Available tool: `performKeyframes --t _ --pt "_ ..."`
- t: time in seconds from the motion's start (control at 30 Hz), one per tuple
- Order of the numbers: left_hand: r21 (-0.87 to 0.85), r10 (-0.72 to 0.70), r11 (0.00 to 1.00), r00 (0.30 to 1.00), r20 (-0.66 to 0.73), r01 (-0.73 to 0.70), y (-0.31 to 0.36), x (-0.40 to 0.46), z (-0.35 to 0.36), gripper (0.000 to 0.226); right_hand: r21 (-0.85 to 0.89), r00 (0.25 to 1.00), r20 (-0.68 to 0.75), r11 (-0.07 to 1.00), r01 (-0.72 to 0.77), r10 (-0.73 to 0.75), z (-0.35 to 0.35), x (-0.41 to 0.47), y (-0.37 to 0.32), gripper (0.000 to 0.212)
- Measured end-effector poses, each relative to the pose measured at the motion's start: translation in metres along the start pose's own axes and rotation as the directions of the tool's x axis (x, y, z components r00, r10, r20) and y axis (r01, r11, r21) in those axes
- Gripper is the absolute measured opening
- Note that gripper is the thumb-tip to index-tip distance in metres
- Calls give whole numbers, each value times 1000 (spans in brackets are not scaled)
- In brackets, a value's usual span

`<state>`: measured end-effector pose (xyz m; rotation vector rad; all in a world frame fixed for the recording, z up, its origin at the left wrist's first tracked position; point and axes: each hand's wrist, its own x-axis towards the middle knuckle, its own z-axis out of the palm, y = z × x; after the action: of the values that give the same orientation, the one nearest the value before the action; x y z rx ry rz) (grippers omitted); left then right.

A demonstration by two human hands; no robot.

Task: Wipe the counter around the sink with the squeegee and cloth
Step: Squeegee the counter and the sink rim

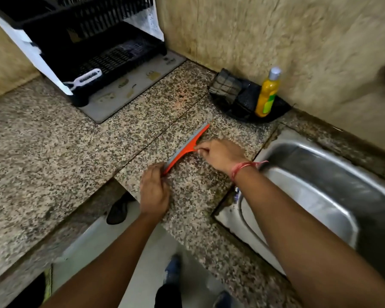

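An orange squeegee (187,148) with a grey blade lies slanted on the speckled granite counter (53,152), left of the steel sink (320,185). My right hand (222,154) is shut on its short handle. My left hand (155,190) pinches the near end of the blade bar. A checked cloth (226,86) sits folded in a black tray (276,110) by the wall, away from both hands.
A yellow dish-soap bottle (268,94) stands in the same tray. A black dish rack (93,47) on a grey mat (129,90) fills the back left corner. The counter's front edge steps inward near my left hand; the floor and shoes show below.
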<state>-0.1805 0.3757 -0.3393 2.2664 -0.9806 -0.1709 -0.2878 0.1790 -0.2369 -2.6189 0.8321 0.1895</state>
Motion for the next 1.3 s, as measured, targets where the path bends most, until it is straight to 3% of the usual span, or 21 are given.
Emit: performKeyframes --t 0.17,0.3,0.57,0.63,0.77,0.9,1.17,1.3 --pt "48 80 996 997 9 -80 -2 -4 0 50 43 1000 -17 999 -7 7 17 -23 26 29" --pt "53 31 998 999 9 -32 4 -5 -2 49 75 997 -15 994 -73 75 24 -57 47 28" --pt "148 -15 989 999 47 8 8 -4 -2 45 -79 986 25 984 -161 164 -1 -124 75 28" --pt "173 -2 985 999 50 -6 9 -4 -1 46 -86 989 13 986 -143 145 -12 -125 73 28" --pt "198 53 978 997 64 -65 10 -5 1 46 73 989 -101 992 -101 108 -21 -68 58 27" --pt "151 74 985 996 59 -82 8 -3 3 43 52 992 -22 991 -126 128 -7 -26 58 29" --pt "179 84 980 995 48 -91 10 -4 1 44 127 989 -40 982 -139 146 22 -86 95 27" --pt "199 66 977 995 72 -79 11 -5 1 41 55 981 -43 981 -185 188 13 -124 108 27"
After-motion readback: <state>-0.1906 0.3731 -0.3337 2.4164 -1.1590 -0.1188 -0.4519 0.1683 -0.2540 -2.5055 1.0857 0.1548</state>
